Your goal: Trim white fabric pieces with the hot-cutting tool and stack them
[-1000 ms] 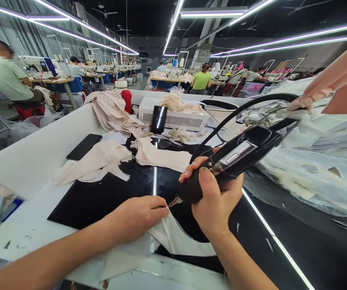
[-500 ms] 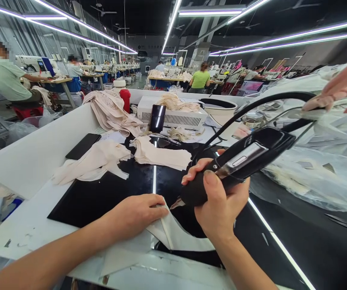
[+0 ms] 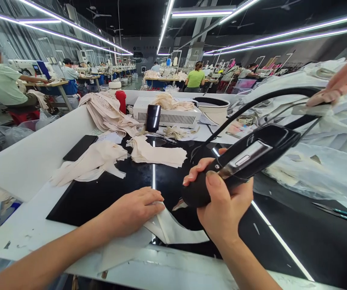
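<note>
My right hand [image 3: 226,205] is wrapped round a black corded handheld tool [image 3: 246,155] with a silver plate on its side. The tool slants down to the left, and its small metal tip [image 3: 179,204] is close to the curved edge of a white cloth piece [image 3: 177,231]. Whether the tip touches the cloth, I cannot tell. Palm down, my left hand [image 3: 138,209] rests on the cloth's upper left end with its fingers stretched out. Under the cloth lies a glossy black board [image 3: 100,201]. Another person's hand [image 3: 333,94] is at the tool's cord [image 3: 270,96], upper right.
Cream cloth pieces [image 3: 158,153] and a loose cloth heap [image 3: 91,163] lie beyond my hands. A dark phone [image 3: 80,148] is at the left, another phone [image 3: 153,117] leans on a white vented box [image 3: 176,117]. Scissors [image 3: 339,211] and a plastic bag [image 3: 312,169] are at the right.
The view has shifted slightly. The tool in my right hand has moved a little to the right, its tip slightly farther from my left hand. My left hand stays on the cloth.
</note>
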A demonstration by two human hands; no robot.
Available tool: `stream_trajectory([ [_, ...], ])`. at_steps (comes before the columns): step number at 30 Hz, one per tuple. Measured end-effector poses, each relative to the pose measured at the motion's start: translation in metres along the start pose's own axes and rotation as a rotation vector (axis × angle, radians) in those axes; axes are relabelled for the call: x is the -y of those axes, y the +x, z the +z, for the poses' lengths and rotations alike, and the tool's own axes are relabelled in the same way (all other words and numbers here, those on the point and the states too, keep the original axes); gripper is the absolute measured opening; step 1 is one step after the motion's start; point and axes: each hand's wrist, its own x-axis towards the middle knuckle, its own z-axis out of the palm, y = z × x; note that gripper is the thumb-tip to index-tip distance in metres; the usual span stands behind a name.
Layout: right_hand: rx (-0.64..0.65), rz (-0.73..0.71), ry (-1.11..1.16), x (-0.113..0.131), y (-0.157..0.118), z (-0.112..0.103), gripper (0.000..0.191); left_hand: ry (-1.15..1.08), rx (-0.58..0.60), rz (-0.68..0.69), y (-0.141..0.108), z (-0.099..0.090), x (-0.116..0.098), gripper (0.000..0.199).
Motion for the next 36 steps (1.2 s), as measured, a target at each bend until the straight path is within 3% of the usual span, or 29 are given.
stream_trajectory([
  [10,-0.016,0.047,-0.009,0.002,-0.003,-0.004,0.04,-0.068,0.191,-0.089,0.007,-0.006,-0.01,0.027],
  [33,0.043,0.069,0.001,-0.002,-0.011,0.004,0.026,-0.011,0.164,-0.108,-0.003,-0.01,-0.02,0.033],
  [36,0.034,0.06,0.005,0.001,-0.012,0.002,0.031,-0.017,0.159,-0.108,-0.005,-0.01,-0.019,0.035],
])
